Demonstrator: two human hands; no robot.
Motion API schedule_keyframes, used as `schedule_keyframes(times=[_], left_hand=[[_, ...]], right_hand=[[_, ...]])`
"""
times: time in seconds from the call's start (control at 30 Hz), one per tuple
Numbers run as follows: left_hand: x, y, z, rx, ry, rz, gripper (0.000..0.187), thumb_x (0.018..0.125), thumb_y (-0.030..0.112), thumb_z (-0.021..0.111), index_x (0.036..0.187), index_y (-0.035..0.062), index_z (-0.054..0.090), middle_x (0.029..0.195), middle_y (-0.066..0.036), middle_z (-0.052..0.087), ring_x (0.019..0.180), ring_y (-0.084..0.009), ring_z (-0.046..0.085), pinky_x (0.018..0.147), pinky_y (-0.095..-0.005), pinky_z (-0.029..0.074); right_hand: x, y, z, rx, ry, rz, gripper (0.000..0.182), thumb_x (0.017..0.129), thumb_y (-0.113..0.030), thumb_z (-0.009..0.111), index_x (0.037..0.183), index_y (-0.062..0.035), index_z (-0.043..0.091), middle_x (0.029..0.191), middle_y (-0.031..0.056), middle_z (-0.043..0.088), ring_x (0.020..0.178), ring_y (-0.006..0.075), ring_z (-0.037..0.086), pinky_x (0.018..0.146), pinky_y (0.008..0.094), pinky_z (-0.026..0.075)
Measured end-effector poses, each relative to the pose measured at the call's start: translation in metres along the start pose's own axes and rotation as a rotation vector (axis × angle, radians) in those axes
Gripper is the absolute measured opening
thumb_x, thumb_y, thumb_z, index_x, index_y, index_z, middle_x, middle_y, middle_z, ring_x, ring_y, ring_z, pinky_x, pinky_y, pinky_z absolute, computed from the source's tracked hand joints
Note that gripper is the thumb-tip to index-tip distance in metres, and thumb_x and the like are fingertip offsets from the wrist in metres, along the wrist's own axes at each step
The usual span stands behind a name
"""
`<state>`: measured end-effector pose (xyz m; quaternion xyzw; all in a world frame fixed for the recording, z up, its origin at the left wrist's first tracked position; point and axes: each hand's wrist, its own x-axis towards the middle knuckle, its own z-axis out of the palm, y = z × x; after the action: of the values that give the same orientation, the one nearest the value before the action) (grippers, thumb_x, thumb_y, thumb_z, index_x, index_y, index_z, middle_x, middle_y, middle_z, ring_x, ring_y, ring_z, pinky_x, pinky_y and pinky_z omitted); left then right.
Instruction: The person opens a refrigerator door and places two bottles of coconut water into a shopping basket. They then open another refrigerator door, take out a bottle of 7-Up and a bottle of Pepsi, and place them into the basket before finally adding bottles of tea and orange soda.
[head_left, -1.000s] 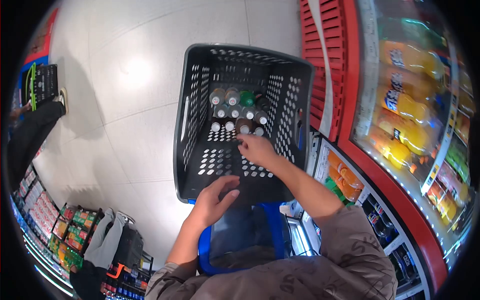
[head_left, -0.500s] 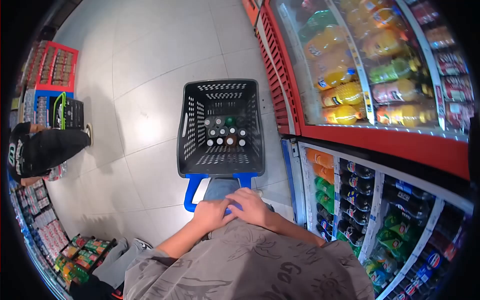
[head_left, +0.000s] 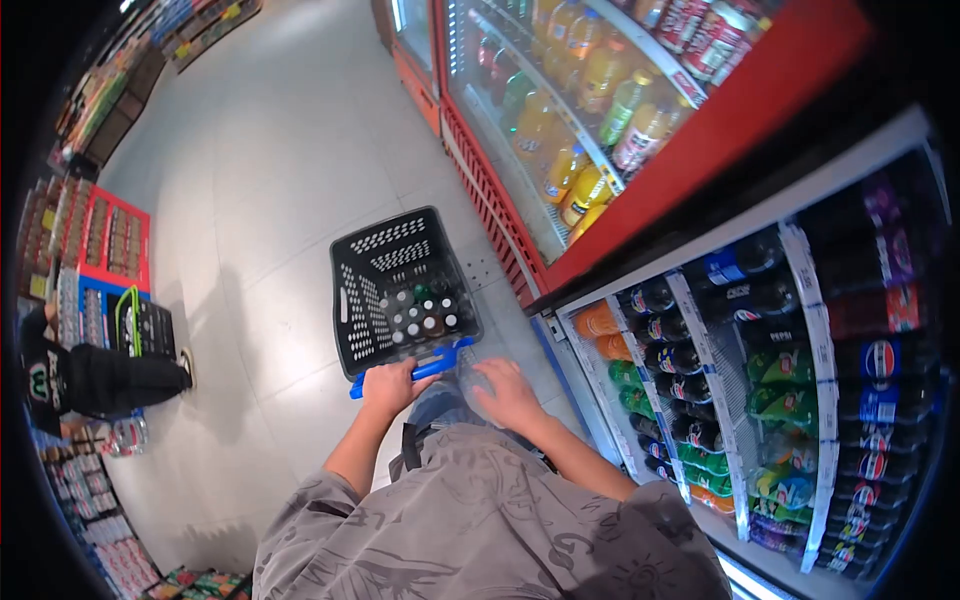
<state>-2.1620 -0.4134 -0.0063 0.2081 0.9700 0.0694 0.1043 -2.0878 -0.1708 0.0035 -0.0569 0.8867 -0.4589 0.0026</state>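
Right hand [head_left: 508, 392] lifted off — open, left hand [head_left: 385, 385] gripping blue handle [head_left: 425, 364], black perforated basket [head_left: 350, 300] — bottles [head_left: 425, 315] upright.

Bright store light — fisheye edges, dark corners.

- A loose grey-brown shirt [head_left: 480, 530] covers the torso, printed all over with darker line drawings and lettering.
- Its short sleeves end above the elbows, leaving both forearms bare.
- The left hand [head_left: 388, 386] and the right hand [head_left: 508, 392] are bare: no gloves, rings or watch can be made out.
- Blue denim trousers [head_left: 440, 403] show below the shirt's hem.
- A dark strap [head_left: 407, 447] hangs at the waist.
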Motion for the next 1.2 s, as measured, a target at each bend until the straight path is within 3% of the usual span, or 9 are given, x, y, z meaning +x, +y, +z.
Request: schedule_keyframes(times=[0.2, 0.47, 0.6, 0.67, 0.77, 0.83, 0.9, 1.03, 1.2], left_hand=[[0.035, -0.009, -0.012, 0.006, 0.069, -0.039, 0.058, 0.083, 0.068, 0.057, 0.078, 0.0107, 0.067, 0.063, -0.014, 0.066, 0.06, -0.0332, 0.067, 0.056, -0.0444, 0.053], [0.089, -0.043, -0.017, -0.026, 0.071, -0.141, 0.061, 0.081, 0.069, 0.058, 0.092, 0.0111, 0.072, 0.078, -0.017, 0.07, 0.078, -0.0374, 0.069, 0.07, -0.0473, 0.053], [0.097, -0.034, -0.049, -0.231, 0.105, -0.12, 0.046, 0.088, 0.053, 0.06, 0.094, 0.0092, 0.071, 0.082, -0.015, 0.07, 0.083, -0.0348, 0.068, 0.074, -0.0439, 0.051], [0.12, -0.054, -0.018, -0.366, 0.351, 0.095, 0.035, 0.09, 0.04, 0.063, 0.094, 0.0054, 0.067, 0.088, -0.014, 0.068, 0.085, -0.0325, 0.064, 0.077, -0.0425, 0.049], [0.128, -0.005, -0.023, -0.322, 0.641, 0.355, 0.026, 0.09, 0.027, 0.066, 0.095, 0.0015, 0.062, 0.087, -0.014, 0.064, 0.084, -0.0287, 0.062, 0.076, -0.0409, 0.048], [0.141, 0.036, 0.015, -0.858, 0.325, 0.31, 0.02, 0.093, 0.023, 0.063, 0.098, 0.0034, 0.061, 0.087, -0.009, 0.064, 0.083, -0.0218, 0.063, 0.072, -0.0357, 0.049], [0.159, 0.075, 0.078, -1.373, -0.342, 0.206, 0.016, 0.097, 0.02, 0.06, 0.102, 0.005, 0.061, 0.089, -0.005, 0.065, 0.082, -0.016, 0.063, 0.07, -0.0304, 0.051], [0.115, 0.201, 0.08, -1.067, -0.924, 0.598, 0.02, 0.099, 0.023, 0.056, 0.107, 0.0044, 0.059, 0.092, -0.006, 0.067, 0.083, -0.0151, 0.066, 0.072, -0.0285, 0.052], [0.08, 0.274, 0.062, -0.833, -1.255, 0.875, 0.025, 0.099, 0.025, 0.056, 0.112, 0.004, 0.059, 0.093, -0.006, 0.068, 0.085, -0.0152, 0.066, 0.073, -0.0295, 0.052]], right_hand=[[-0.042, 0.007, -0.071, -0.018, 0.167, 0.286, 0.038, 0.084, -0.018, 0.068, 0.12, -0.0067, 0.062, 0.12, 0.0173, 0.06, 0.118, 0.0358, 0.053, 0.102, 0.0427, 0.041], [-0.114, 0.023, -0.108, 0.062, 0.52, 0.508, 0.036, 0.088, -0.02, 0.068, 0.12, -0.0044, 0.062, 0.115, 0.0138, 0.067, 0.108, 0.0274, 0.064, 0.092, 0.0373, 0.049], [-0.149, 0.011, -0.115, 0.106, 0.612, 0.578, 0.036, 0.089, -0.02, 0.068, 0.12, -0.0045, 0.062, 0.115, 0.0131, 0.067, 0.109, 0.0257, 0.064, 0.091, 0.0375, 0.049], [-0.167, 0.001, -0.119, 0.096, 0.676, 0.612, 0.036, 0.089, -0.02, 0.068, 0.12, -0.0041, 0.062, 0.115, 0.0132, 0.068, 0.108, 0.0261, 0.064, 0.091, 0.0375, 0.05], [-0.196, -0.014, -0.121, 0.046, 0.84, 0.685, 0.035, 0.09, -0.019, 0.067, 0.121, -0.0034, 0.061, 0.114, 0.013, 0.068, 0.105, 0.0247, 0.065, 0.09, 0.0363, 0.05], [-0.222, -0.028, -0.122, 0.029, 0.995, 0.751, 0.034, 0.091, -0.018, 0.066, 0.121, -0.003, 0.061, 0.113, 0.0119, 0.068, 0.103, 0.0228, 0.066, 0.089, 0.0347, 0.05], [-0.243, -0.047, -0.122, 0.041, 1.188, 0.792, 0.033, 0.092, -0.017, 0.065, 0.121, -0.0027, 0.061, 0.11, 0.01, 0.068, 0.1, 0.0204, 0.066, 0.088, 0.0325, 0.05], [-0.288, -0.095, -0.107, -0.073, 1.643, 0.852, 0.027, 0.091, -0.014, 0.065, 0.117, -0.0064, 0.063, 0.106, 0.0113, 0.069, 0.099, 0.0224, 0.065, 0.081, 0.0341, 0.053], [-0.326, -0.218, -0.065, -0.637, 2.229, 0.987, 0.015, 0.093, -0.006, 0.059, 0.105, 0.0009, 0.066, 0.096, 0.0084, 0.069, 0.086, 0.0146, 0.064, 0.071, 0.0275, 0.052]])
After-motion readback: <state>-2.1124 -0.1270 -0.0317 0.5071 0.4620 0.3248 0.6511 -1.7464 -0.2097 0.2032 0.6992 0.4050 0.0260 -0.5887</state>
